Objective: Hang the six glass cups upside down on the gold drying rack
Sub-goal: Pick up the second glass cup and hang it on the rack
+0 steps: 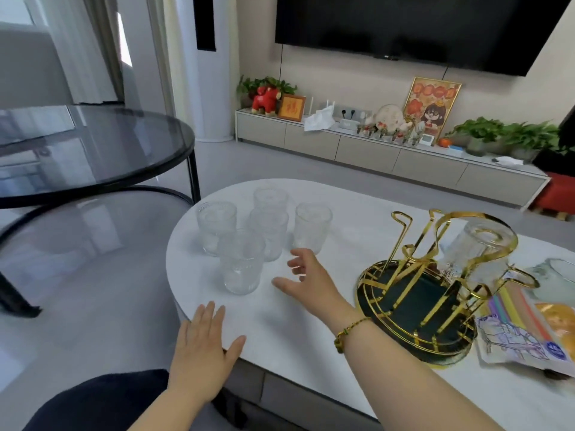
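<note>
Several clear ribbed glass cups stand upright in a cluster at the left end of the white table (pixel 357 241); the nearest cup (pixel 241 264) is in front, another cup (pixel 311 228) at the right of the group. The gold drying rack (pixel 417 293) with a dark round base sits to the right. One glass cup (pixel 477 251) hangs upside down on its far right arm. My right hand (pixel 306 276) hovers open just right of the cluster, fingers spread, touching nothing. My left hand (pixel 202 353) rests flat and open on the table's near edge.
A colourful plastic packet (pixel 525 331) and a pale glass jug (pixel 557 275) lie right of the rack. A round dark glass side table (pixel 93 150) stands at the left. A low TV cabinet (pixel 389 154) with plants and ornaments lines the far wall.
</note>
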`<state>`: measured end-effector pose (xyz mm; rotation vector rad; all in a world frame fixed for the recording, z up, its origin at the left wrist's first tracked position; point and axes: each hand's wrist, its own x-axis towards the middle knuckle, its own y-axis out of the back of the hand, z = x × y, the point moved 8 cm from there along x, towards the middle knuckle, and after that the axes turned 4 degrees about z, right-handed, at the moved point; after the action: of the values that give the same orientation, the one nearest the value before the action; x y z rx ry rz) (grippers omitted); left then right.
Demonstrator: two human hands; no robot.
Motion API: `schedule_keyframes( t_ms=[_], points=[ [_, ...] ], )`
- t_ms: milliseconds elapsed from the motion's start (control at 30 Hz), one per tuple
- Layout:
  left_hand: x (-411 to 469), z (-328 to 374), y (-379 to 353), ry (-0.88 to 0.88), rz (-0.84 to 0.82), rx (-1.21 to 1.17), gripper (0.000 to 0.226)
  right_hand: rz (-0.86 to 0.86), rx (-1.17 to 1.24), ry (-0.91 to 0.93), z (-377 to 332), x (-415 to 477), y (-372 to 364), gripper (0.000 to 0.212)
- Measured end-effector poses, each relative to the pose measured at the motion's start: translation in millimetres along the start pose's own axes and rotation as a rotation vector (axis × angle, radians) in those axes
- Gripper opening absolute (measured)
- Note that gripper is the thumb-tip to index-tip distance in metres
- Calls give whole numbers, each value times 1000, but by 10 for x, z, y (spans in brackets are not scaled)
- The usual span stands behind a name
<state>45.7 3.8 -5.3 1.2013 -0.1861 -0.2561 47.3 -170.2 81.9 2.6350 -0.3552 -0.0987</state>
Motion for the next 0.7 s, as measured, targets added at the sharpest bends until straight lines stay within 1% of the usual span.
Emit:
schedule_keyframes(
  t_ms=[33,67,133,167,200,333,467,600,700],
  points=[
    [5,-4,-6,-2,10,9,96,-36,11,-26,82,25,-141,69],
    [11,-14,-6,2,13,6,99,-55,17,-36,137,50,-266,76],
    [20,-27,-47,7,-28,-2,125,-22,-9,-19,190,119,-437,80],
    [28,-51,-64,15,-33,12,132,9,-18,-3,194,165,-504,79],
    [32,-57,-71,19,-31,28,134,34,-15,14,175,195,-537,78],
    [36,-71,-100,13,-50,65,130,58,-20,64,112,335,-714,80],
    [32,-59,-104,17,-68,66,129,104,-46,59,170,431,-757,77],
    [29,-52,-98,19,-72,73,130,78,-16,25,203,449,-764,75],
    [28,-41,-81,22,-76,76,132,67,49,59,119,328,-705,71]
  ],
)
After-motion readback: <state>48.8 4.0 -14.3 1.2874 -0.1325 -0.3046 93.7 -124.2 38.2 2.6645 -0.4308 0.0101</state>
